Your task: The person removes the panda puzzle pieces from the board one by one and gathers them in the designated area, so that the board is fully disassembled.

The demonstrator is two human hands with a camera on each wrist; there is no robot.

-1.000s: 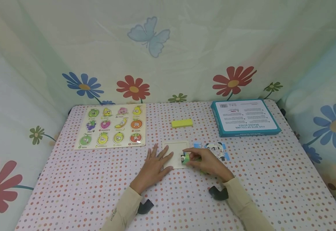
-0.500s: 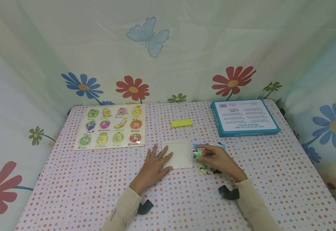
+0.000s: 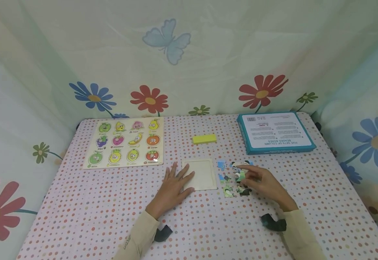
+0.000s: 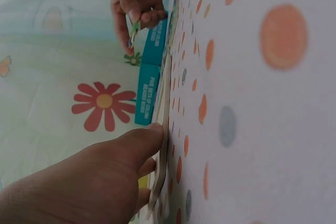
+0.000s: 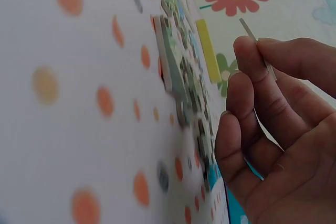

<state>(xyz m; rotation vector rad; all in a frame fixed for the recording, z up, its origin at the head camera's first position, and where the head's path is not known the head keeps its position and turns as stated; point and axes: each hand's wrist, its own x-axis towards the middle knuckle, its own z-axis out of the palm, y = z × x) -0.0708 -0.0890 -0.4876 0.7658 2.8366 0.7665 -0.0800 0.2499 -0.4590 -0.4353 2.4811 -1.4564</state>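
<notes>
My left hand (image 3: 172, 189) lies with spread fingers on the left side of a pale, shallow square puzzle tray (image 3: 205, 177). In the left wrist view its thumb rests on the tray's edge. Between thumb and fingers my right hand (image 3: 263, 183) pinches a small green and white puzzle piece (image 3: 240, 176). Edge-on in the right wrist view, the held piece (image 5: 249, 30) is raised off the table. Under and beside this hand lie several loose panda puzzle pieces (image 3: 228, 192), right of the tray. The right hand hides some of them.
A fruit picture board (image 3: 124, 142) lies at the back left. Behind the tray sits a yellow block (image 3: 204, 139). A teal and white box (image 3: 276, 132) occupies the back right. The dotted tablecloth (image 3: 205, 224) covers the table, and a flowered curtain (image 3: 111, 47) hangs behind it.
My right hand has moved right, from over the tray to over the loose pieces, carrying the puzzle piece. The tray's right part is now uncovered. My left hand has stayed put.
</notes>
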